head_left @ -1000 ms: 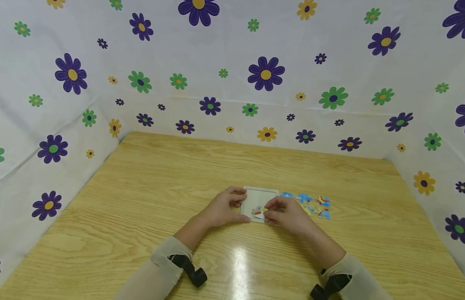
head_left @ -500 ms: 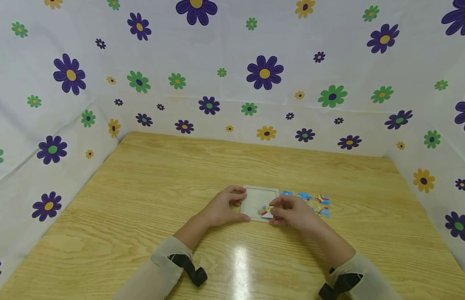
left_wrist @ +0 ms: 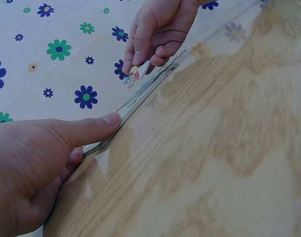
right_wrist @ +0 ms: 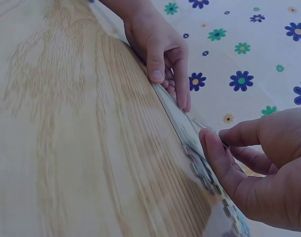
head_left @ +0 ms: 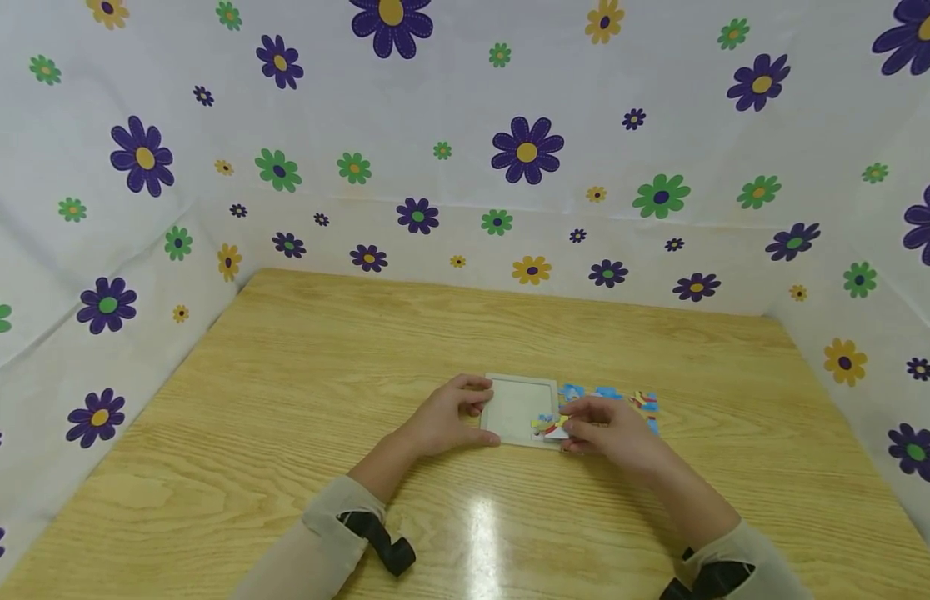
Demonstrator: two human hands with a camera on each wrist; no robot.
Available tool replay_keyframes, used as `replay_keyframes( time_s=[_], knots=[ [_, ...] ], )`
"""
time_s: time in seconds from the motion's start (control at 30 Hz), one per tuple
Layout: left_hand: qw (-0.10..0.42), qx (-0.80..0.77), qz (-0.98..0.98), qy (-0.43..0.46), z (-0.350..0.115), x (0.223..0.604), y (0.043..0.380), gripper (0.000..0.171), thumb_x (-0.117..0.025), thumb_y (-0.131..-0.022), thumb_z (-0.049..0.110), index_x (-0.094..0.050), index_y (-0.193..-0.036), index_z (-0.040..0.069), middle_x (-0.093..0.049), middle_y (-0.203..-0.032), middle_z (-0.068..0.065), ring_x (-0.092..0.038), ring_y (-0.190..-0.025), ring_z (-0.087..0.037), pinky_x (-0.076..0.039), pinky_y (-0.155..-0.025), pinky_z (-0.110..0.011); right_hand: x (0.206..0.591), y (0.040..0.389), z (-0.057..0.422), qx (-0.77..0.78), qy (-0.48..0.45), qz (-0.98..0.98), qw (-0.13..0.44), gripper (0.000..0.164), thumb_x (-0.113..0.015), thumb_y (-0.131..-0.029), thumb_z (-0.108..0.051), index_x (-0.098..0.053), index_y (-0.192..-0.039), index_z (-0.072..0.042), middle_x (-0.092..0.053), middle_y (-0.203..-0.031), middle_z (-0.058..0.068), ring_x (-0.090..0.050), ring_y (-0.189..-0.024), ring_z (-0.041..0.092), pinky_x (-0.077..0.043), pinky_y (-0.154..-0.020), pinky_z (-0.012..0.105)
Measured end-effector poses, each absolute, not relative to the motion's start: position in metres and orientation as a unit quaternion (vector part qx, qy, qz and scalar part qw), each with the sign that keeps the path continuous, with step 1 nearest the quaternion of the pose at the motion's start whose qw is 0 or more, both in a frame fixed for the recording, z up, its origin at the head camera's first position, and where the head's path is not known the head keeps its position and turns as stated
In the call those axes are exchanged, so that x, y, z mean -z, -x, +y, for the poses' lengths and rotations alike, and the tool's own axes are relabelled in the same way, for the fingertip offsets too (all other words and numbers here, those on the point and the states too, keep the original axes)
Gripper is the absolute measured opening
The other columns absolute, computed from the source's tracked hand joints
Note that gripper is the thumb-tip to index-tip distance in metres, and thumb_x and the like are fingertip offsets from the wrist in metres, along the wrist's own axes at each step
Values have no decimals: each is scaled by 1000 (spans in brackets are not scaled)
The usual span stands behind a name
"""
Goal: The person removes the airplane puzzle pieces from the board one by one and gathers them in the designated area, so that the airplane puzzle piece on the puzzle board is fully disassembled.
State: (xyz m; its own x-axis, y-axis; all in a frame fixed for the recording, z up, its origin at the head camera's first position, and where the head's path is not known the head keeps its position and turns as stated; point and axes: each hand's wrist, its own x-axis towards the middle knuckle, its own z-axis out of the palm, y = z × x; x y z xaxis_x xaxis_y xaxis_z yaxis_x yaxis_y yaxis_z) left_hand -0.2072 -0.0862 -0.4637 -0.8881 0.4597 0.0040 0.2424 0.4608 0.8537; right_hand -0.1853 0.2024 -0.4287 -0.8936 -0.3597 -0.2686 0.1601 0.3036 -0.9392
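A shallow pale puzzle tray [head_left: 512, 408] lies on the table with its inside bare. My left hand [head_left: 448, 418] grips its left edge; in the left wrist view the thumb lies along the near rim. Over the tray's lower right corner, my right hand [head_left: 618, 435] pinches a puzzle piece [head_left: 546, 427] printed in yellow, red, blue and white. The left wrist view shows this piece raised above the tray, tilted. Several loose puzzle pieces [head_left: 606, 392] lie right of the tray, partly covered by my right hand.
The wood-grain table [head_left: 345, 350] reaches back to a white cloth wall [head_left: 450, 92] with printed flowers, which also closes off both sides. A black wrist strap [head_left: 378, 542] sits on the left sleeve, another [head_left: 712, 579] on the right.
My right hand has moved right with the puzzle piece, from the tray's lower middle to its right edge, now covering more loose pieces. My left hand stays on the tray.
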Motion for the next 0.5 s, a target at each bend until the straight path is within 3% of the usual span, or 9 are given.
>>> replay_keyframes(
  time_s=[0.5],
  knots=[
    [115, -479, 847, -203, -85, 464, 207, 70, -88, -78, 23, -58, -137, -2, -47, -147, -2, -57, -115, -16, -51, -97, -30, 428, 179, 234, 563, 31, 800, 203, 35, -59, -101, -10, -53, -130, 8, -61, -114, 18, -69, -93, 18, -60, -82, 27]
  ],
)
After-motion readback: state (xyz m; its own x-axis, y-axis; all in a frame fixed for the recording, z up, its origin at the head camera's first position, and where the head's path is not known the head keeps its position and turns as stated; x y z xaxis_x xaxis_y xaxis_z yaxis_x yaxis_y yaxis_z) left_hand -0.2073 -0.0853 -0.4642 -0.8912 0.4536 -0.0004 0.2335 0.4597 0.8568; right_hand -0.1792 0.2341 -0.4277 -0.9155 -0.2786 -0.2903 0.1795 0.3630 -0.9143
